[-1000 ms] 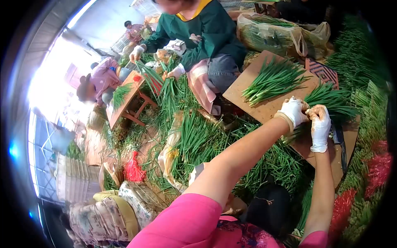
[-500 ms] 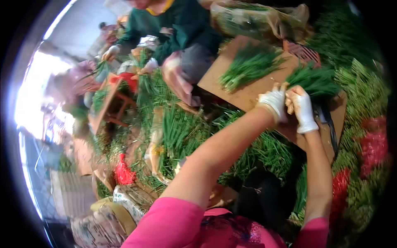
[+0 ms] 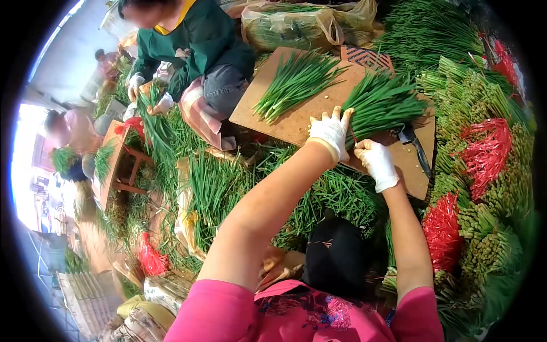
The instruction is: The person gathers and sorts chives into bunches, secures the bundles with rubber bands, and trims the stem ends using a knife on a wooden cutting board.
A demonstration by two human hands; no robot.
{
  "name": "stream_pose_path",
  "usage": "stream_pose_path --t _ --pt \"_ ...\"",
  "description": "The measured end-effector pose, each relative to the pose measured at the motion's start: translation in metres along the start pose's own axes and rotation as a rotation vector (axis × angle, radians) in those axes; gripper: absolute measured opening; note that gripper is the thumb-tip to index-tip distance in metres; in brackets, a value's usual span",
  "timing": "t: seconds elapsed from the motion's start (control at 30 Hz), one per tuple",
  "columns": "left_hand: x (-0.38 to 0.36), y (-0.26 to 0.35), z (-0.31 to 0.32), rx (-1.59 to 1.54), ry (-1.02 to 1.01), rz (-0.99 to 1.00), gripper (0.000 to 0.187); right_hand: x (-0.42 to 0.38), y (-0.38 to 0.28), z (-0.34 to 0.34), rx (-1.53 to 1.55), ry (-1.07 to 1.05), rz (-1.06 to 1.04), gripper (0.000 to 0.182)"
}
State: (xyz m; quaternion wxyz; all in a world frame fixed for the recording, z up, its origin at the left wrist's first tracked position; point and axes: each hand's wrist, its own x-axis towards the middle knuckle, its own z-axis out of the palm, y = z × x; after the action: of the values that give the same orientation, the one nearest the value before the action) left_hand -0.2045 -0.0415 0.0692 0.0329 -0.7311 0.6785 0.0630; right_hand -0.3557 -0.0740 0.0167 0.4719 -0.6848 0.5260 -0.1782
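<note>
A bunch of long green garlic chives (image 3: 382, 105) lies on the right part of a brown board (image 3: 279, 134). My gloved left hand (image 3: 330, 134) is closed around its near end, hiding the stems there. Just right of it, my gloved right hand (image 3: 376, 162) pinches a thin red tie strand (image 3: 354, 134) that runs up to the bunch. Farther left on the board rests another bunch of chives (image 3: 296, 82), pale stem ends toward me. A black-handled knife (image 3: 419, 153) lies right of my right hand.
Stacked chive bundles (image 3: 484, 222) line the right side, topped with red tie strands (image 3: 487, 154). Loose chives (image 3: 336, 202) cover the floor below the board. Across from me, a person in a green top (image 3: 191, 48) handles chives. A filled plastic bag (image 3: 290, 28) stands behind the board.
The view has shifted, so the board appears farther left. My hands have moved apart slightly, and a red strand now shows between them. The co-worker's hands are lower.
</note>
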Motion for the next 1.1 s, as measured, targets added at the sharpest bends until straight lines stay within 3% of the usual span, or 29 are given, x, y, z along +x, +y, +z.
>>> stream_pose_path --t 0.07,0.1,0.2,0.23,0.33,0.37,0.47,0.53,0.57,0.63,0.67,0.77,0.83,0.87,0.93,0.97,1.1 --pt "-0.004 -0.006 0.003 0.054 -0.021 0.042 0.111 0.005 0.003 -0.011 -0.007 0.016 -0.104 0.015" --pt "-0.005 -0.010 0.002 0.042 -0.034 0.047 0.105 0.007 0.009 -0.012 -0.129 0.143 -0.403 0.014" --pt "-0.005 -0.024 -0.006 -0.106 -0.078 0.037 0.098 0.016 0.012 0.000 0.276 0.062 -0.263 0.014" --pt "-0.005 -0.030 -0.005 -0.104 -0.001 0.064 0.091 0.017 0.006 0.000 0.544 -0.130 -0.196 0.018" --pt "0.000 -0.050 -0.012 -0.230 0.052 0.158 0.088 0.021 -0.006 -0.007 0.916 -0.298 -0.024 0.019" --pt "-0.001 -0.056 -0.015 -0.264 0.016 0.139 0.084 0.027 -0.011 -0.010 0.976 -0.302 -0.077 0.019" --pt "0.009 -0.086 -0.023 -0.716 -0.188 0.171 0.080 0.032 -0.050 -0.019 0.994 -0.286 -0.251 0.017" --pt "0.003 -0.101 -0.030 -1.144 -0.394 0.217 0.080 0.035 -0.075 -0.021 0.716 -0.146 -0.300 0.016" --pt "0.009 -0.108 -0.017 -0.792 -0.361 0.173 0.081 0.057 -0.068 -0.014 0.502 -0.095 -0.348 0.014" --pt "0.022 -0.121 -0.003 -0.266 -0.233 0.128 0.087 0.073 -0.055 -0.001 0.509 -0.095 -0.340 0.013" --pt "0.024 -0.131 -0.002 -0.535 -0.047 0.190 0.089 0.077 -0.051 0.003 0.589 -0.066 -0.316 0.013" --pt "0.014 -0.100 -0.055 -0.199 0.291 0.246 0.087 0.068 -0.061 -0.002 0.668 -0.155 -0.270 0.017" --pt "0.021 -0.072 -0.058 -0.086 0.313 0.262 0.094 0.059 -0.067 -0.005 0.599 -0.156 -0.159 0.018" --pt "0.026 -0.061 -0.052 -0.023 0.339 0.245 0.097 0.068 -0.059 -0.001 0.733 -0.188 -0.135 0.018" --pt "0.031 -0.044 -0.016 -0.079 0.253 0.163 0.106 0.096 -0.032 0.008 1.006 -0.246 -0.082 0.018" --pt "0.024 -0.039 0.007 -0.180 0.084 0.087 0.110 0.098 -0.027 0.005 0.873 -0.285 -0.097 0.018" --pt "0.013 -0.028 0.037 -0.254 0.301 0.023 0.111 0.088 -0.018 0.019 0.812 -0.234 -0.256 0.017"
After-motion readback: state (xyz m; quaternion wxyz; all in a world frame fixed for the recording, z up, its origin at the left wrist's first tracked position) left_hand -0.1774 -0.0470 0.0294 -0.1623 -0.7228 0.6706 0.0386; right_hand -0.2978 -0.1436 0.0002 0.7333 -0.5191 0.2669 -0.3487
